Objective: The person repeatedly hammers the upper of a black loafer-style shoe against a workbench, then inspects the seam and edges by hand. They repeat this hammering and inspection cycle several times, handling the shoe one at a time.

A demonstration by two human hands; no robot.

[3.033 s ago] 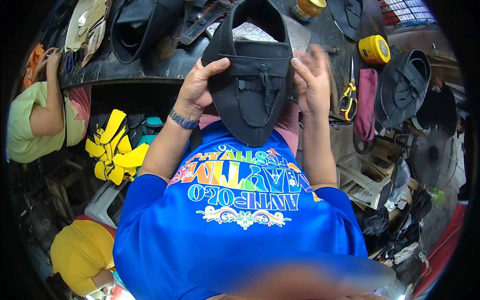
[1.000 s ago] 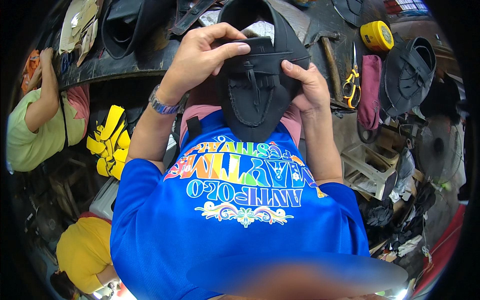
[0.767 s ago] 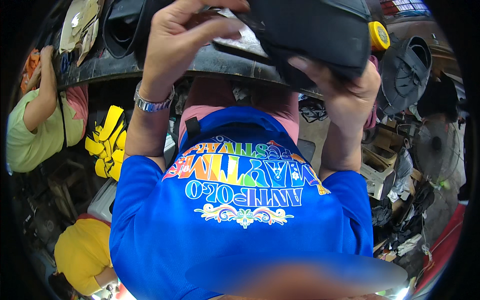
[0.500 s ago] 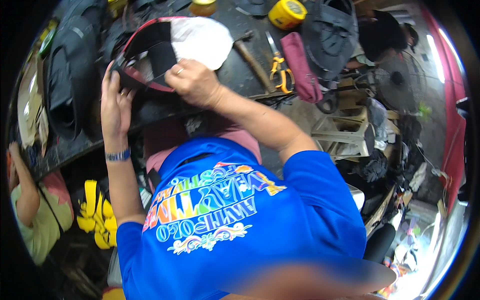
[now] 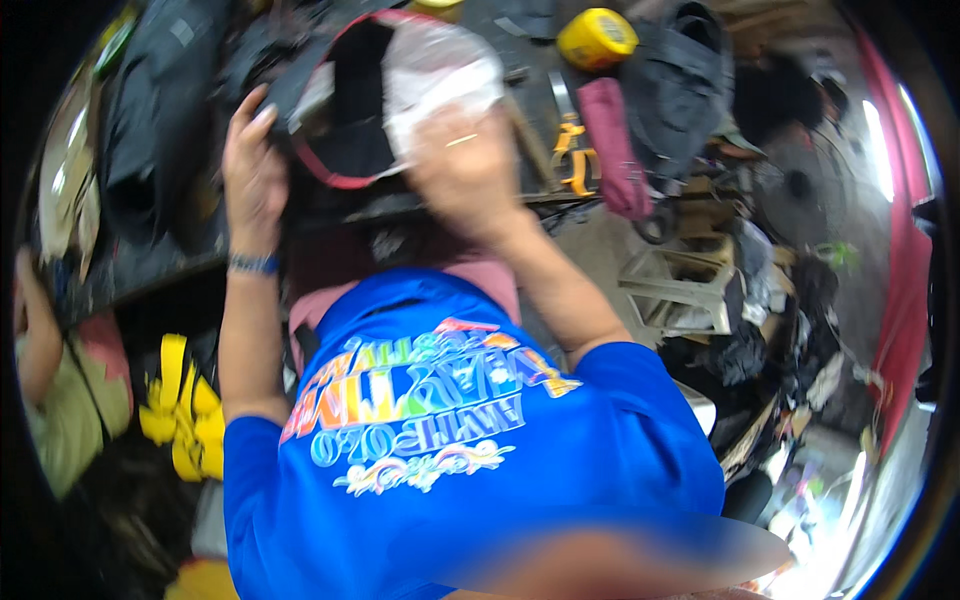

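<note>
A rounded piece of black material with red edging and a white panel lies tilted at the table's near side; it looks like part of a bag. My left hand is at its left edge, fingers upright and bent against the dark rim, gripping it. Over the lower part of the white panel is my right hand, smeared by motion, so its fingers do not show clearly. A ring is on it. Just right of the piece lies a hammer, partly hidden, then orange-handled scissors or pliers.
A maroon pouch, a yellow tub and a black bag stand on the right of the table. Dark bags fill the left. A pale stool and a fan stand at right. Another person's arm shows at far left.
My right hand has left the near red edge and swept right onto the white panel, its fingers now blurred. The piece has shifted slightly right and turned more upright in view.
</note>
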